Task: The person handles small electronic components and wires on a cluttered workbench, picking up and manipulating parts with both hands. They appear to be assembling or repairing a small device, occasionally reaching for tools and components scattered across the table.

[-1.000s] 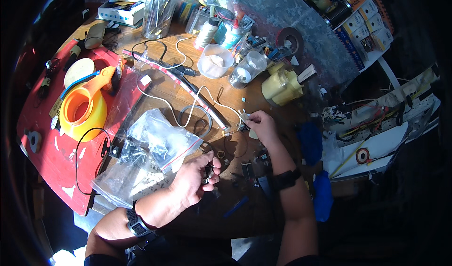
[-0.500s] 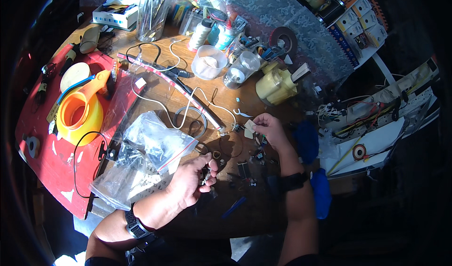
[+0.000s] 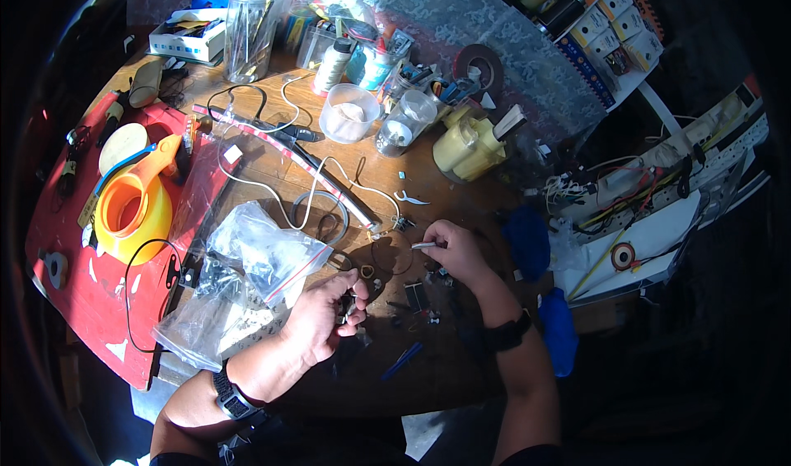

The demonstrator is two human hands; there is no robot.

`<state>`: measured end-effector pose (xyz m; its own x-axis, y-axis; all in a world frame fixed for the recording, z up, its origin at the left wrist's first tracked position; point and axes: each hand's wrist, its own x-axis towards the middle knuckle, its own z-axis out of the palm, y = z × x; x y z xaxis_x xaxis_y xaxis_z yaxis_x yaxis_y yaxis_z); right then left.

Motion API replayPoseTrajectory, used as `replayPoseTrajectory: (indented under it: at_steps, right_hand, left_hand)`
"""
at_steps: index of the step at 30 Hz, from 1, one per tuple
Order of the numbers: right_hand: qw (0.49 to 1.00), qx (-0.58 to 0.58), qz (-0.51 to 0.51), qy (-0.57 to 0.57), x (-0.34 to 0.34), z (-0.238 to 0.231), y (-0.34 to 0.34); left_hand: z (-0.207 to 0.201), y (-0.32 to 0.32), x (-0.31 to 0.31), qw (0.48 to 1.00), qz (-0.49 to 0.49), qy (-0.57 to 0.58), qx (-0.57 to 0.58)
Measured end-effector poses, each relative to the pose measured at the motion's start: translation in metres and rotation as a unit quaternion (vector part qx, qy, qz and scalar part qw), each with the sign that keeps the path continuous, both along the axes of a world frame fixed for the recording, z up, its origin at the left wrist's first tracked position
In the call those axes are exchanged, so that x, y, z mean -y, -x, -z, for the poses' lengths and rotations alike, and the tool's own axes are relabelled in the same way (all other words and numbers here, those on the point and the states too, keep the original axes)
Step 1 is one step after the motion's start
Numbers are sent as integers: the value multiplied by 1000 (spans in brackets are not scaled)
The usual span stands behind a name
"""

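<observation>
Looks like a hold-and-position step with small parts, as far as can be judged. Got a thin pale piece (image 3: 423,245) pinched in the right hand (image 3: 451,250), with thumb and fingertips clamped on its right end. Poking out to the left, over the wooden table (image 3: 387,168); can't tell if touching the top.

Holding some small dark bits (image 3: 347,304) in the left hand (image 3: 321,311), nearer and further left, with fingers curled around them. Can't make out the exact kind, too shaded.

Can also spot loose parts (image 3: 432,318) scattered to the right of the left hand, a slim blue tool (image 3: 402,360) nearer, and clear plastic bags (image 3: 259,248) to the far left of that hand.

Probably calls for a light, steady right-hand pinch next, plus a snug left curl to avoid spilling anything.
</observation>
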<state>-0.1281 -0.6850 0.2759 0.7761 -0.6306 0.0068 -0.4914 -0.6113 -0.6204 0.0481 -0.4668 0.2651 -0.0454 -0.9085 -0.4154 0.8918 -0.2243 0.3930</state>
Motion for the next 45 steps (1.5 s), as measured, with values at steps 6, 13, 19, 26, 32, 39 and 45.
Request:
replayPoseTrajectory:
  at_steps: [6,13,19,26,32,39,45]
  right_hand:
    - [967,129,-85,202,-23,-26,17]
    - [968,37,35,245,2,-79,54]
    - [974,-31,184,127,70,-103,86]
    - [824,376,403,-131,194,-96,95]
    - [730,478,440,-213,298,-77,79]
    - [739,526,405,-119,341,-46,91]
    - [741,547,345,-183,288,-71,94]
  left_hand:
    - [-1,0,-2,999,-5,-27,20]
    - [-3,1,-2,999,17,-26,37]
    - [-4,-3,0,999,8,-25,31]
    - [-5,-8,2,998,2,-52,30]
    - [1,-19,9,994,58,-65,67]
    - [-3,-24,16,989,71,-98,87]
    - [-16,-16,16,990,18,-123,62]
